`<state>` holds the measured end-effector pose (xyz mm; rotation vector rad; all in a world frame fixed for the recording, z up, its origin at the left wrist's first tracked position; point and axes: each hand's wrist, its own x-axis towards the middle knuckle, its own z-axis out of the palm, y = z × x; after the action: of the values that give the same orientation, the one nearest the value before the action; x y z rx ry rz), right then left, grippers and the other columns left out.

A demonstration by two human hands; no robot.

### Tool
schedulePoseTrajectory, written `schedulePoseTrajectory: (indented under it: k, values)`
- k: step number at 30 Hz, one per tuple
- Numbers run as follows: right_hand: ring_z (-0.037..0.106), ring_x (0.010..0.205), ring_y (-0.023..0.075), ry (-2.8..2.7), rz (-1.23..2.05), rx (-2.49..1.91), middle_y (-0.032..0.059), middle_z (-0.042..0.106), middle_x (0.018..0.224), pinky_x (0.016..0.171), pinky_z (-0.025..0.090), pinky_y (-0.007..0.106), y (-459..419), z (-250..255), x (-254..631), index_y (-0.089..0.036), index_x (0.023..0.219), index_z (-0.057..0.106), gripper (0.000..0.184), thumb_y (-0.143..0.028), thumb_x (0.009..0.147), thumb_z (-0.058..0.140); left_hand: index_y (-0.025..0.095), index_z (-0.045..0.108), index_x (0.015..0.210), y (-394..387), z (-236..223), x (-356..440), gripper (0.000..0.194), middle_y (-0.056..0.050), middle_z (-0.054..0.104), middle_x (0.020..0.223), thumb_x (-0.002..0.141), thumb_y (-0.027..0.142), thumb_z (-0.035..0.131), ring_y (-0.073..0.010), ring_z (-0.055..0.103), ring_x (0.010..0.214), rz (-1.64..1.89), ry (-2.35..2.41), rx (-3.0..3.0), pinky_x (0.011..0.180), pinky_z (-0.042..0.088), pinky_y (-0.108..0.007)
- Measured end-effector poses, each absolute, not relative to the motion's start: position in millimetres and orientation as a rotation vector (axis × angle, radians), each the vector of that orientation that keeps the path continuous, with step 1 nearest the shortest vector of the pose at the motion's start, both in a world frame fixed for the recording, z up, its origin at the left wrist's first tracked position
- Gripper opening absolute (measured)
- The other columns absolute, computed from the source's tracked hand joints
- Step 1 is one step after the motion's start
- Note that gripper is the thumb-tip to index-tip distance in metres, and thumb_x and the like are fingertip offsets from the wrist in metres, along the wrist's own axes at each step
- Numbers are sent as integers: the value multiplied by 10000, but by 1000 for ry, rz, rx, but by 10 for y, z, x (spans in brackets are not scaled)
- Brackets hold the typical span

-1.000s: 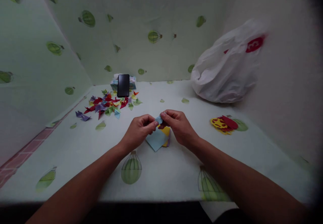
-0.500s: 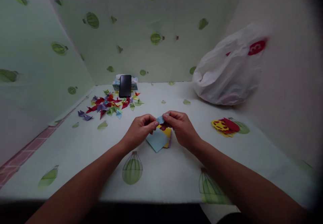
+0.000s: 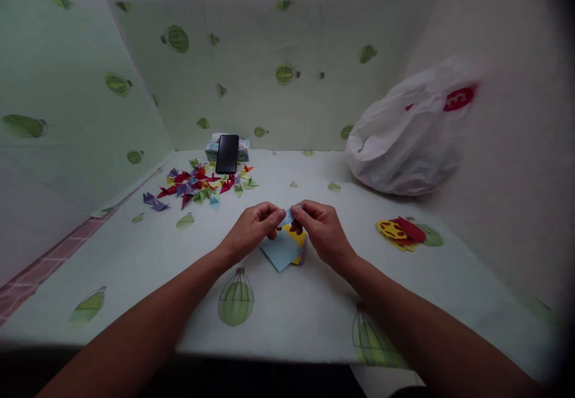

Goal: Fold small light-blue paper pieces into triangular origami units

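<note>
Person seated at a table (image 3: 157,284) spread with a pale cloth printed with green balloons; both forearms reach in over the near edge. Left hand (image 3: 252,225): thumb and forefinger pinched on the left end of a small light-blue folded paper (image 3: 287,216), other fingers curled beneath. Right hand (image 3: 324,225): same pinch on the right end, fingers likewise curled under. The paper sits in the gap between the two sets of fingertips, raised above the cloth; its exact folds are too small and covered to make out.

Directly below the hands, flat on the cloth: a light-blue sheet (image 3: 280,253), one corner pointing toward the person, lying over a yellow sheet (image 3: 298,237), with a purple edge (image 3: 304,257) showing at the right.

Beyond the left hand, well apart: a loose heap of folded paper figures (image 3: 197,187), red, purple, green, yellow, blue, orange. Behind it a dark phone (image 3: 227,154), tilted back in front of a patterned tissue pack (image 3: 244,150).

Right of the right hand: yellow cutouts (image 3: 392,229) overlapped by red ones (image 3: 413,230). Farther off beyond them, a bulging white plastic bag (image 3: 399,140) with red print.
</note>
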<state>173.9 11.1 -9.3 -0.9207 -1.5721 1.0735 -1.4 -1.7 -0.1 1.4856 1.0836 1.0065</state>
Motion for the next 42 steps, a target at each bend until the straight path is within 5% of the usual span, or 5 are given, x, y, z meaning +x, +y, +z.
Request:
schedulePoseTrajectory:
  k: [20, 34, 38, 42]
  values:
    - [559, 529, 114, -1528, 1309, -790, 0, 611, 608, 558, 445, 269, 132, -108, 1737, -169, 681, 585, 397, -479, 928, 591, 172, 530, 747, -15, -22, -24, 294, 46, 534, 617, 883, 406, 643, -81, 465, 541, 1058, 957, 1547, 550, 374, -233]
    - [538, 463, 99, -1364, 1387, -815, -12, 599, 540, 493, 424, 236, 59, -65, 1717, -163, 634, 584, 336, -384, 873, 668, 178, 523, 711, -11, 2, -20, 354, 58, 518, 529, 815, 468, 698, -73, 427, 444, 992, 981, 1384, 472, 353, -223]
    - [515, 433, 88, -1276, 1361, -868, -23, 570, 517, 459, 401, 225, 86, -79, 1712, -164, 604, 565, 347, -374, 857, 677, 178, 560, 751, 2, -15, -33, 271, 28, 552, 605, 881, 408, 622, -103, 486, 525, 1070, 1147, 1584, 548, 410, -249]
    - [499, 408, 82, -1228, 1352, -928, -26, 551, 500, 437, 395, 222, 104, -93, 1718, -162, 583, 561, 364, -376, 856, 672, 199, 634, 938, -26, -17, -29, 197, -48, 630, 922, 832, 344, 715, -172, 586, 805, 1304, 1251, 2059, 753, 486, -309]
